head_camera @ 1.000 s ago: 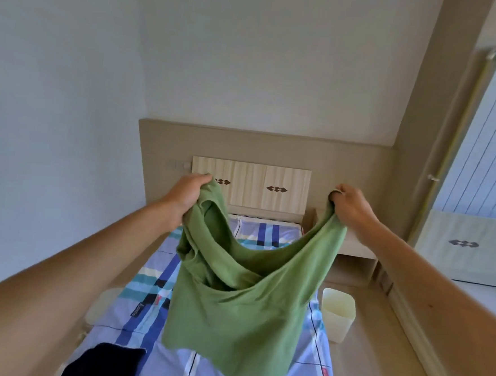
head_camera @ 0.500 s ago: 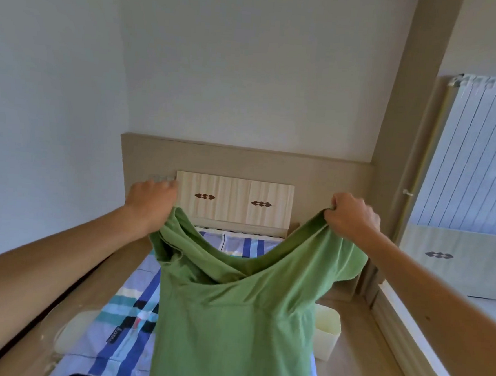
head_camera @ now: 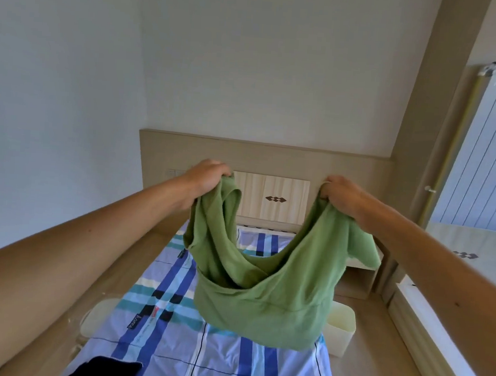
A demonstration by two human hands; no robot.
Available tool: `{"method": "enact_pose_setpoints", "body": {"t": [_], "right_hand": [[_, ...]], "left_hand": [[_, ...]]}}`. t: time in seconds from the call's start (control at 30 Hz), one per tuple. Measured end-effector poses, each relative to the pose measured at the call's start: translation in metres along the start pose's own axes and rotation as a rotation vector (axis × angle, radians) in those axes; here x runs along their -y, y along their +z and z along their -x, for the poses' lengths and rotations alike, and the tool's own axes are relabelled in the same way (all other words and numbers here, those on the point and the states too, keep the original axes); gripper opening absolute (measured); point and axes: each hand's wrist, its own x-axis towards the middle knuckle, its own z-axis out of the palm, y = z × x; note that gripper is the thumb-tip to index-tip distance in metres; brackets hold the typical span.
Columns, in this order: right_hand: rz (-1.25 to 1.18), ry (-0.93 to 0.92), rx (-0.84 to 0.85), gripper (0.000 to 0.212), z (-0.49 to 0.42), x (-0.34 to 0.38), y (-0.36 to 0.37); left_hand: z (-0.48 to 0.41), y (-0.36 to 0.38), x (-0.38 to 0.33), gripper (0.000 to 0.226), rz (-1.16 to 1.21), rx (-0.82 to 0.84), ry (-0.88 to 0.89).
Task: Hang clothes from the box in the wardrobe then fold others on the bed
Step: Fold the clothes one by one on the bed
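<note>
Head view: nearest, at the 7 o'clock edge of the frame, a black garment (head_camera: 113,370) lies on the bed (head_camera: 229,359), whose sheet is checked in blue, lilac, teal and white. Two bare forearms reach in from the lower corners.

Over the middle of the bed hangs a green shirt (head_camera: 265,303), held up in the air and sagging in a deep U between the hands. Whether its hem brushes the sheet cannot be told. The left hand (head_camera: 205,179), at 10 o'clock from the shirt's middle, has its grip clamped on one top corner, fingers curled over bunched cloth, with a loop of fabric drooping just under it. The right hand (head_camera: 341,196), at 2 o'clock, has its grip clamped on the other top corner, and a short sleeve hangs below its wrist.

On the floor at 4 o'clock from the shirt a cream bin (head_camera: 341,332) stands just beside the bed, partly hidden by the hem. At 8 o'clock a pale container (head_camera: 100,315) sits beside the bed's left edge.

Farther off, at 3 o'clock, is an open bedside shelf (head_camera: 357,280). At 12 o'clock, between the hands, stands the pale headboard (head_camera: 272,198) with a dark diamond motif. A white ribbed panel (head_camera: 484,151) fills the far right at 2 o'clock.
</note>
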Motion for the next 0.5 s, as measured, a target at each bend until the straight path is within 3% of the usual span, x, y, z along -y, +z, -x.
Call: {"method": "enact_pose_setpoints", "body": {"t": [0.13, 0.2, 0.3, 0.43, 0.5], "right_hand": [[-0.325, -0.084, 0.416, 0.013, 0.023, 0.033, 0.026], [-0.433, -0.114, 0.537, 0.030, 0.028, 0.041, 0.040], [-0.255, -0.281, 0.299, 0.055, 0.029, 0.045, 0.058], [-0.141, -0.525, -0.073, 0.020, 0.032, 0.043, 0.070], [-0.143, -0.604, -0.187, 0.019, 0.034, 0.045, 0.067]], "left_hand": [[0.014, 0.023, -0.028, 0.027, 0.111, 0.135, 0.068], [0.021, 0.031, -0.038, 0.027, 0.161, 0.155, 0.084], [0.027, 0.035, -0.046, 0.035, 0.186, 0.115, 0.089], [0.030, 0.021, -0.045, 0.048, 0.251, 0.084, 0.017], [0.032, 0.009, -0.041, 0.052, 0.319, 0.122, -0.024]]}}
